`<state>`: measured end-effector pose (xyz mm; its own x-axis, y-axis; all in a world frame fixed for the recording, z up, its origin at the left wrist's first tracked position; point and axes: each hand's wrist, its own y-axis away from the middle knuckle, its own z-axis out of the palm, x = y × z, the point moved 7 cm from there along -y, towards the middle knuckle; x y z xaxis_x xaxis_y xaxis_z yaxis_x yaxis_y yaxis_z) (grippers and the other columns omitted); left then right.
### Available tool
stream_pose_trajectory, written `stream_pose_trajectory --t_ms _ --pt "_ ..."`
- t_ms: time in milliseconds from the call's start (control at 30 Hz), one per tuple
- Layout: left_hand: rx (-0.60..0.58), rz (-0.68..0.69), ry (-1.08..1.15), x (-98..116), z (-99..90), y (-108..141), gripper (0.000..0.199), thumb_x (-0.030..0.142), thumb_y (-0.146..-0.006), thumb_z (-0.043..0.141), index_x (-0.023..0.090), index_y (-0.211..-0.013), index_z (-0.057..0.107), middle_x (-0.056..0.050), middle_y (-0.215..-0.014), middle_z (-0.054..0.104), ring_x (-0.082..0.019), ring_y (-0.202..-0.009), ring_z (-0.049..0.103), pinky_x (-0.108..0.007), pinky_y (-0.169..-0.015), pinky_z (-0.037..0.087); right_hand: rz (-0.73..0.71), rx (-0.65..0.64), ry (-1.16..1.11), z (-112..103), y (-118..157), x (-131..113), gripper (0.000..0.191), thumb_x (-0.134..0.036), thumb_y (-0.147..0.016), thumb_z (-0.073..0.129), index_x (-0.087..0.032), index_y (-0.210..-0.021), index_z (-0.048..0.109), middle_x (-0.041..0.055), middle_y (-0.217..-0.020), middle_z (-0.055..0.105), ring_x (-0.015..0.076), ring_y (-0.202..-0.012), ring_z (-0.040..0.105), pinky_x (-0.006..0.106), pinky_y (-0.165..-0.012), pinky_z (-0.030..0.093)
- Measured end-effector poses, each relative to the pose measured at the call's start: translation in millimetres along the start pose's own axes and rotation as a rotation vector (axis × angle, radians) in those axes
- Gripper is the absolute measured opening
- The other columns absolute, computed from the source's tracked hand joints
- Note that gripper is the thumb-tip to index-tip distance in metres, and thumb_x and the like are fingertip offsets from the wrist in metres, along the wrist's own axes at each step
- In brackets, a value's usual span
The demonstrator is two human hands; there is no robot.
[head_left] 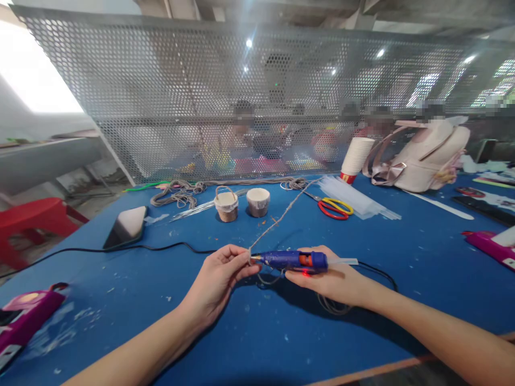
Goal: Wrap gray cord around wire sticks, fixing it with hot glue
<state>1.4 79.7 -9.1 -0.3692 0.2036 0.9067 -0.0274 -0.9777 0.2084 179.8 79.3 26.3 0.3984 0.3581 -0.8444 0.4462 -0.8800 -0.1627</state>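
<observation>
A thin beige cord [281, 217] runs from the back of the blue table down to my left hand [225, 273], whose thumb and fingers pinch its end. My right hand [330, 281] is wrapped round a blue glue gun [284, 259] with a red light on and a clear glue stick out of its rear. The gun's nozzle meets the cord at my left fingertips. Beyond my hands stand a small cup with a handle [227, 206] and a second small cup [258, 202], both whitish on top and brown below.
Scissors [333, 208], clear glue sticks [354, 198] and stacked paper cups [357, 158] lie or stand behind my right hand. A backpack [426, 155] is at the back right, a phone [126, 226] at the left. A black cable [161, 248] crosses the table [201, 343]. People show behind the mesh screen.
</observation>
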Motion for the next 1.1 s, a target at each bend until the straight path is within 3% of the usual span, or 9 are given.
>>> stream_pose_trajectory --t_ms 233,333,467,600,767,900,1100 --pt "0.025 0.012 0.045 3 -5.2 -3 0.006 0.008 -0.07 0.07 0.011 -0.066 0.066 -0.002 -0.065 0.065 -0.013 -0.062 0.068 -0.02 -0.066 0.058 0.163 -0.058 -0.027 -12 -1 10 0.029 -0.044 -0.075 0.057 -0.017 -0.069 0.065 -0.0037 -0.048 0.047 0.01 -0.046 0.041 0.023 -0.046 0.035" --pt "0.041 0.019 0.064 5 -7.9 -4 0.008 0.007 -0.071 0.068 0.01 -0.064 0.066 -0.003 -0.065 0.066 -0.013 -0.063 0.068 -0.02 -0.067 0.058 0.215 0.012 -0.043 -25 -6 20 0.033 -0.046 -0.078 0.054 -0.016 -0.069 0.065 -0.0044 -0.043 0.044 0.0106 -0.045 0.044 0.025 -0.051 0.038" --pt "0.046 0.017 0.073 7 -8.2 -4 0.009 0.008 -0.07 0.069 0.011 -0.063 0.065 -0.003 -0.064 0.065 -0.014 -0.063 0.068 -0.021 -0.068 0.057 0.145 0.184 0.065 -45 -22 33 0.034 -0.042 -0.077 0.056 -0.017 -0.054 0.056 -0.0023 -0.048 0.05 0.0121 -0.051 0.048 0.027 -0.057 0.04" --pt "0.049 0.023 0.063 9 -6.7 -1 0.008 0.008 -0.069 0.071 0.01 -0.063 0.065 -0.004 -0.065 0.065 -0.014 -0.064 0.068 -0.021 -0.068 0.057 0.078 0.301 0.1 -56 -40 49 0.024 -0.039 -0.073 0.06 -0.016 -0.076 0.062 0.0005 -0.07 0.06 0.0149 -0.064 0.054 0.029 -0.062 0.042" --pt "0.051 0.023 0.057 10 -6.0 -1 0.008 0.008 -0.067 0.072 0.01 -0.063 0.065 -0.004 -0.064 0.066 -0.014 -0.063 0.068 -0.021 -0.068 0.057 0.175 0.229 0.17 -56 -49 70 0.03 -0.035 -0.072 0.061 -0.011 -0.088 0.067 0.0072 -0.08 0.067 0.0205 -0.074 0.06 0.033 -0.07 0.045" --pt "0.037 0.027 0.055 10 -5.4 -1 0.008 0.009 -0.066 0.073 0.011 -0.063 0.066 -0.003 -0.064 0.066 -0.013 -0.064 0.067 -0.021 -0.07 0.057 0.195 0.221 0.224 -59 -46 69 0.034 -0.034 -0.074 0.06 -0.009 -0.095 0.065 0.0124 -0.09 0.069 0.025 -0.083 0.062 0.037 -0.076 0.045" --pt "0.034 0.036 0.065 11 -6.5 0 0.008 0.009 -0.068 0.072 0.011 -0.063 0.066 -0.003 -0.064 0.066 -0.013 -0.065 0.068 -0.021 -0.07 0.057 0.176 0.184 0.326 -67 -33 60 0.035 -0.037 -0.077 0.057 -0.011 -0.099 0.065 0.0125 -0.097 0.067 0.0253 -0.087 0.062 0.037 -0.077 0.046"
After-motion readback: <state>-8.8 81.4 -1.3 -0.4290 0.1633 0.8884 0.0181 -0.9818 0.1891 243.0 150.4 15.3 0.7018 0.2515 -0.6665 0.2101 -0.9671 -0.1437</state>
